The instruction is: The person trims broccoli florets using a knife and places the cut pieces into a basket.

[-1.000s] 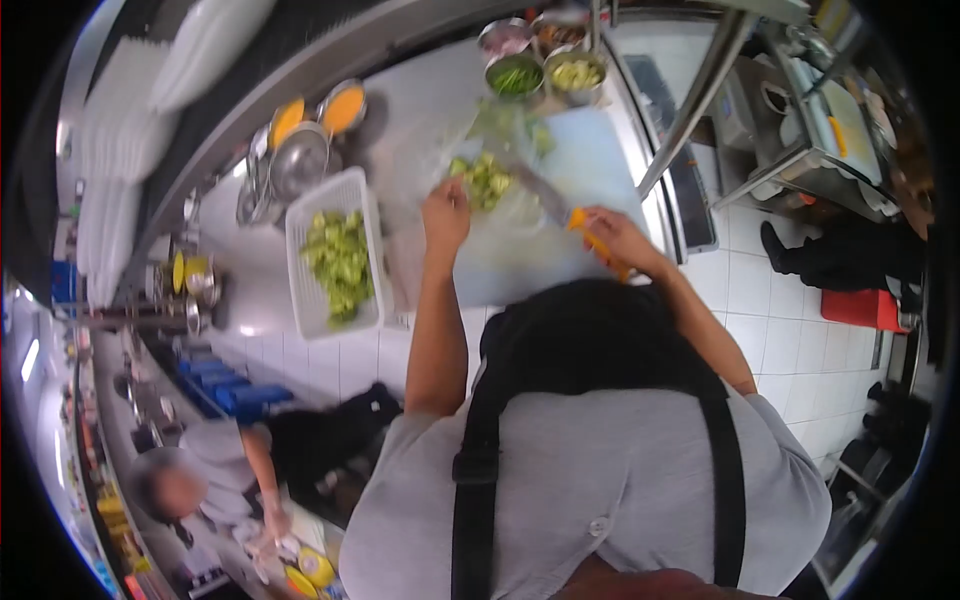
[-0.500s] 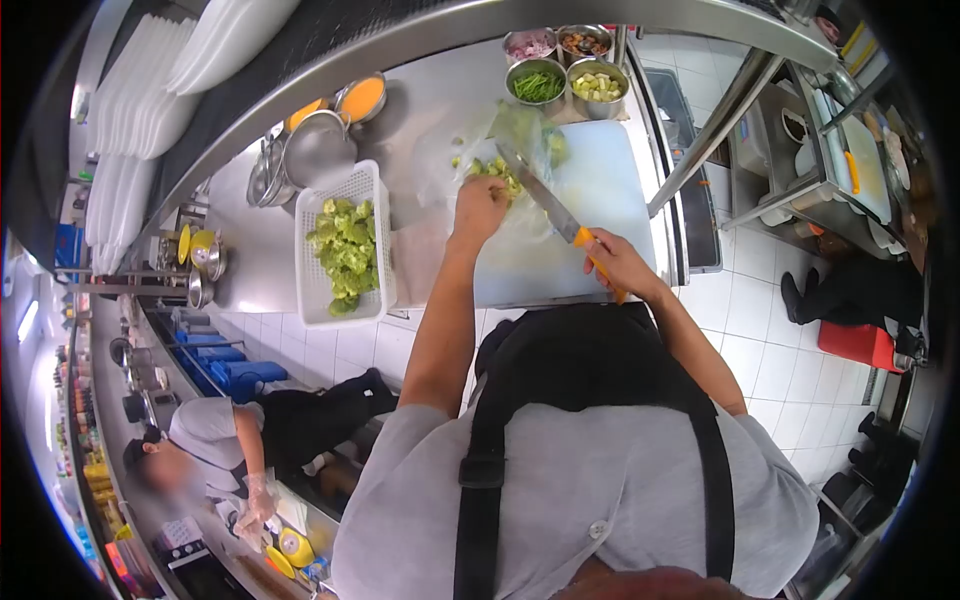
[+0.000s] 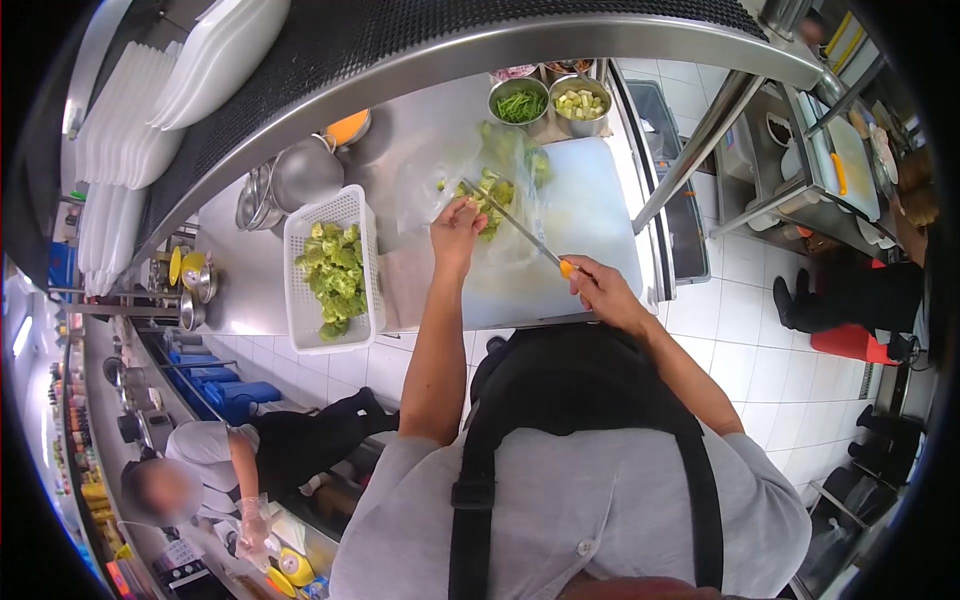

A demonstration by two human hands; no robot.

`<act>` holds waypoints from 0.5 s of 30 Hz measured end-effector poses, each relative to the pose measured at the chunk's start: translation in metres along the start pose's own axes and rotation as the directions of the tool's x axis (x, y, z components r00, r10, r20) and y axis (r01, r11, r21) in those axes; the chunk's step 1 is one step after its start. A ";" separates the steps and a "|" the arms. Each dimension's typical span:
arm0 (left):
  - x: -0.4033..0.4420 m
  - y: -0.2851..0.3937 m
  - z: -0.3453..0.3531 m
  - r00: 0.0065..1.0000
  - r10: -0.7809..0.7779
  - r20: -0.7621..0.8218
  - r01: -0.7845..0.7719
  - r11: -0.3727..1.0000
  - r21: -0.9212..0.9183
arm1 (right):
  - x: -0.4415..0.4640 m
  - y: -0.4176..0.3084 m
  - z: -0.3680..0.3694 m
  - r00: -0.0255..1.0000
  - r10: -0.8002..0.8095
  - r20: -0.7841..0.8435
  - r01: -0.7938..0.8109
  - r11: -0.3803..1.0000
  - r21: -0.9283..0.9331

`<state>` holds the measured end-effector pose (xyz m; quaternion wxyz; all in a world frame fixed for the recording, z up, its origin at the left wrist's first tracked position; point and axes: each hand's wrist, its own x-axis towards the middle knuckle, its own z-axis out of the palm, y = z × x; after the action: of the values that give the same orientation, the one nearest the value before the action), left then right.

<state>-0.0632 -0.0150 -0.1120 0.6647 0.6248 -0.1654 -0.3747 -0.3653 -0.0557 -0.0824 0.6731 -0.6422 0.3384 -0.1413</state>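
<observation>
My right hand (image 3: 607, 292) is closed round the orange handle of a long knife (image 3: 520, 229). The blade points up and left, its tip close to my left hand (image 3: 458, 232). The left fingers are pinched together beside the cut green pieces (image 3: 492, 205); what they hold is too small to name. Those pieces lie by a clear plastic bag (image 3: 515, 150) with more green vegetable in it, at the left part of a white cutting board (image 3: 590, 200). A white basket (image 3: 373, 270) of broccoli pieces (image 3: 333, 275) stands left of my left arm.
Metal bowls of green beans (image 3: 520, 106) and pale cubes (image 3: 579, 104) stand behind the board. Back left are a metal bowl (image 3: 306, 175) and an orange-filled bowl (image 3: 348, 127). A steel shelf edge (image 3: 450, 48) crosses above. A co-worker (image 3: 215, 460) is at lower left.
The knife blade has turned from flat to nearly edge-on, its tip nearer my left hand. My left hand has shifted slightly left of the green pieces. The view has moved too.
</observation>
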 end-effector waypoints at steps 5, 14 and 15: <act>0.002 -0.006 0.003 0.995 0.089 -0.043 -0.083 0.988 0.133 | -0.002 -0.006 0.000 0.999 0.041 -0.002 -0.041 0.999 0.012; 0.009 -0.008 0.010 0.992 0.098 -0.078 -0.081 0.977 0.198 | 0.006 -0.003 0.002 1.000 -0.018 -0.024 0.015 0.994 -0.111; 0.003 -0.004 0.011 0.992 0.112 -0.051 -0.097 0.967 0.237 | 0.009 0.000 0.004 0.998 -0.053 -0.032 0.047 0.987 -0.152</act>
<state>-0.0703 -0.0247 -0.1141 0.6101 0.7009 -0.2201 -0.2967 -0.3568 -0.0582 -0.0852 0.6124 -0.6971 0.3440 -0.1436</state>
